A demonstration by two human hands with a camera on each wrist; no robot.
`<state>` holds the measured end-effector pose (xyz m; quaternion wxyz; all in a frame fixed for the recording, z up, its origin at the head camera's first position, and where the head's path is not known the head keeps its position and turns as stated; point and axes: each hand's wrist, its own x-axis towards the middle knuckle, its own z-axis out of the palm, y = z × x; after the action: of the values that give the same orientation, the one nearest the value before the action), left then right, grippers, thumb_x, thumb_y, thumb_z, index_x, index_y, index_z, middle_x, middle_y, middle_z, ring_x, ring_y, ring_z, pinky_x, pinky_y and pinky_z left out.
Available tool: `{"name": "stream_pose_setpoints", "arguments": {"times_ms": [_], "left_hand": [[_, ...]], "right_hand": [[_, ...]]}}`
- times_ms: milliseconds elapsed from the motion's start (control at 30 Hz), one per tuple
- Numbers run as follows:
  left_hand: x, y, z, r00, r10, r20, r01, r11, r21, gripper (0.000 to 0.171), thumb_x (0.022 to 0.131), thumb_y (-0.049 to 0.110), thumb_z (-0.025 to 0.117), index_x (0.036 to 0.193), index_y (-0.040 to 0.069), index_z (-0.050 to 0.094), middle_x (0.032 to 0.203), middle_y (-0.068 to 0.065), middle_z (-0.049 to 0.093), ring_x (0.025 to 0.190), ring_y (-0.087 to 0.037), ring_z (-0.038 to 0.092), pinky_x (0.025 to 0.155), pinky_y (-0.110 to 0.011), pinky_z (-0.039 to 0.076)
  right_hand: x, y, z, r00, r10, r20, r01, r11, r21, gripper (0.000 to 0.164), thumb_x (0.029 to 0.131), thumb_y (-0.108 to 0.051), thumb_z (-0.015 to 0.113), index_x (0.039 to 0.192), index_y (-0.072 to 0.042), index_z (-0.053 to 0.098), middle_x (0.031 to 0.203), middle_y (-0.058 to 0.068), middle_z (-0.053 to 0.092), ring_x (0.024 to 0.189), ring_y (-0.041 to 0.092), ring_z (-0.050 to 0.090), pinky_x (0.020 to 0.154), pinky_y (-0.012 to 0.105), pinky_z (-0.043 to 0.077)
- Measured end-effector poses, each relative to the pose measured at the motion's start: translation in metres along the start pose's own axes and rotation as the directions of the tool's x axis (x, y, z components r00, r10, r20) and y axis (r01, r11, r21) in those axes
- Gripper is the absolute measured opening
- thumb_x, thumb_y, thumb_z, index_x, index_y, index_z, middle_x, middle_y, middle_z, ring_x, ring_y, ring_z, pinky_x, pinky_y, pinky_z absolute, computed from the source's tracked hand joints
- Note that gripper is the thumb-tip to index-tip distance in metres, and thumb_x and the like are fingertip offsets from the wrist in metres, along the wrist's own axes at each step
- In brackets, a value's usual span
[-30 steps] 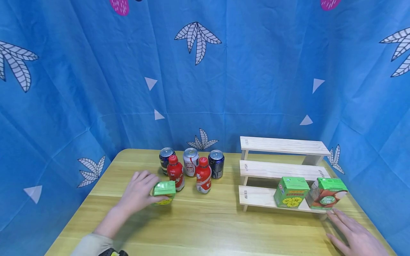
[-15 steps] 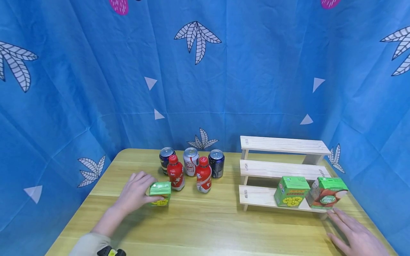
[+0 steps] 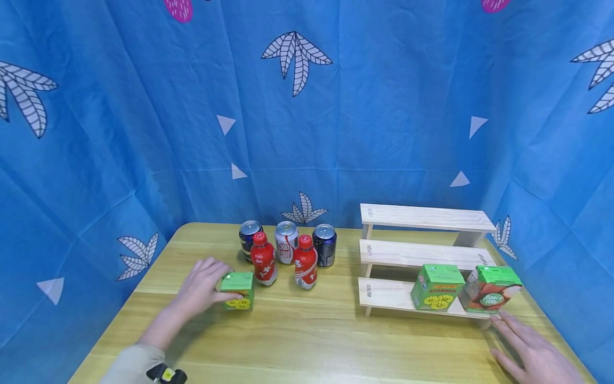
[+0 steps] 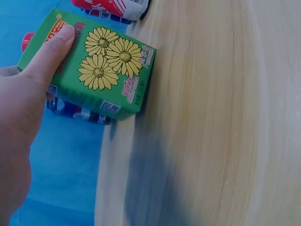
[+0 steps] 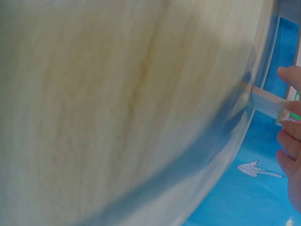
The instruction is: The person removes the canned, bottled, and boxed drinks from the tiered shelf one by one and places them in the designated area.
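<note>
My left hand (image 3: 201, 285) grips a green drink carton (image 4: 103, 70) printed with yellow flowers, thumb across its front face. In the head view this carton stands upright at the table's left, just in front of a red bottle (image 3: 264, 261). My right hand (image 3: 534, 349) lies at the right end of a three-step wooden shelf (image 3: 388, 294), fingertips right at its lowest step. On that step stand another green flower carton (image 3: 437, 288) and a green-and-brown carton (image 3: 490, 290) with a coconut picture. In the right wrist view the fingers (image 5: 292, 143) appear beside a shelf leg.
A second red bottle (image 3: 305, 264) stands right of the first. Behind them are a dark can (image 3: 245, 242), a white can (image 3: 285, 245) and a dark blue can (image 3: 324, 248). A blue patterned curtain (image 3: 403, 106) hangs around the wooden table (image 3: 307, 341).
My left hand has moved the flower carton slightly left and down, away from the red bottle. My right hand stays by the shelf.
</note>
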<state>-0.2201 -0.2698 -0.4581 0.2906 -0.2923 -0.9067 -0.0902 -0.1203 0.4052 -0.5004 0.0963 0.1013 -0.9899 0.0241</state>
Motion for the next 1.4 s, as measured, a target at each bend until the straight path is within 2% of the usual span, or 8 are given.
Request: {"name": "stream_pose_setpoints", "arguments": {"times_ms": [467,767,1000,1100,1233,1400], "left_hand": [[-0.002,-0.012,-0.001,0.999,0.032,0.021,-0.033,0.999,0.019,0.067,0.060,0.061,0.078,0.105,0.012,0.069,0.094,-0.001,0.071,0.086,-0.014,0.054,0.074,-0.031,0.038],[0.000,-0.017,0.000,0.998,-0.010,0.062,0.009,1.000,0.010,0.065,0.064,0.060,0.077,0.107,0.011,0.070,0.096,-0.001,0.071,0.089,-0.016,0.055,0.075,-0.034,0.039],[0.001,-0.017,-0.002,0.994,-0.047,0.097,0.045,0.999,0.020,0.068,0.064,0.061,0.078,0.110,0.012,0.069,0.100,-0.002,0.071,0.093,-0.018,0.057,0.078,-0.036,0.040],[0.001,-0.016,-0.005,0.991,-0.075,0.115,0.072,0.997,0.029,0.072,0.064,0.065,0.077,0.114,0.014,0.068,0.105,-0.002,0.071,0.097,-0.019,0.057,0.082,-0.039,0.041],[0.000,-0.011,-0.011,0.982,-0.129,0.141,0.125,0.991,0.039,0.078,0.066,0.070,0.073,0.122,0.016,0.065,0.112,-0.002,0.069,0.104,-0.022,0.057,0.086,-0.041,0.040],[0.001,-0.003,-0.019,0.979,-0.169,0.110,0.165,0.985,0.044,0.078,0.067,0.071,0.072,0.124,0.018,0.063,0.115,-0.001,0.068,0.108,-0.022,0.055,0.087,-0.041,0.038]], "right_hand": [[-0.001,0.000,0.001,1.000,0.008,0.022,-0.008,1.000,0.012,0.073,0.080,-0.043,0.075,0.132,0.005,0.055,0.133,0.028,0.050,0.116,0.048,0.051,0.094,0.059,0.044],[0.000,-0.001,-0.003,0.998,0.017,0.061,-0.018,1.000,0.011,0.075,0.082,-0.045,0.073,0.134,0.005,0.053,0.135,0.030,0.048,0.118,0.049,0.050,0.095,0.060,0.043],[0.000,0.000,-0.002,1.000,-0.004,0.006,0.004,1.000,0.009,0.072,0.080,-0.041,0.076,0.131,0.005,0.055,0.133,0.028,0.050,0.115,0.048,0.052,0.093,0.059,0.044],[0.000,0.000,-0.002,1.000,-0.010,0.009,0.010,1.000,0.015,0.072,0.080,-0.041,0.076,0.131,0.004,0.055,0.133,0.028,0.050,0.115,0.048,0.052,0.093,0.059,0.044],[0.001,0.000,-0.004,0.999,0.002,0.050,-0.003,1.000,0.015,0.073,0.081,-0.043,0.074,0.132,0.004,0.054,0.134,0.029,0.049,0.117,0.049,0.051,0.094,0.060,0.043],[0.001,-0.001,-0.004,1.000,-0.004,0.025,0.004,1.000,0.012,0.072,0.080,-0.042,0.076,0.131,0.004,0.055,0.133,0.028,0.051,0.115,0.048,0.053,0.093,0.059,0.045]]}}
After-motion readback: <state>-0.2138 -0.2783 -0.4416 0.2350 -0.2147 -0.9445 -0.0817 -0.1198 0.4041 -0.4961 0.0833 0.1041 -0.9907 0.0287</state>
